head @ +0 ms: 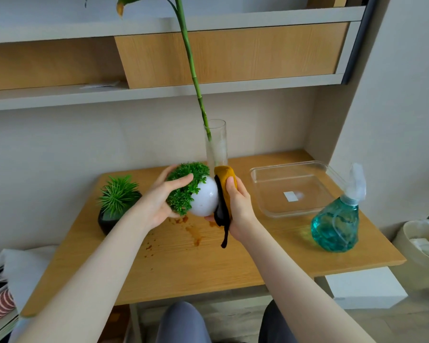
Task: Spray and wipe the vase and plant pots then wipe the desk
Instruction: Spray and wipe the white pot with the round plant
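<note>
fingers: the left hand (159, 201) has its fingers (181, 180) curled over the leafy top of the white pot (206, 200) and holds it up off the tabletop (208, 263), tipped on its side. the right hand (235, 206) has its fingers wrapped round a yellow and black cloth (224, 194) and presses it on the pot's round side.
step now: this looks like the wiping of the white pot, one of the plant pots.
how to do it well: keep the left hand firm but soft, so the little green leaves do not get squashed. turn the pot bit by bit so the cloth meets every side, and the bottom too. rub in small rounds and do not push so hard that the smooth pot slips out.
vase: the tall glass vase (217, 147) stands just behind the hands with a long green stem (192, 70) in it. keep elbows and cloth away so it does not tip.
other pot: a dark pot (107, 220) with spiky green leaves sits on the left of the tabletop, near the left arm.
spray bottle: the blue spray bottle (336, 224) stands on the right, well apart from the hands, next to a clear tray (258, 191).
tabletop marks: brown spots (191, 231) lie right under the pot. i think they need a wipe last.
</note>
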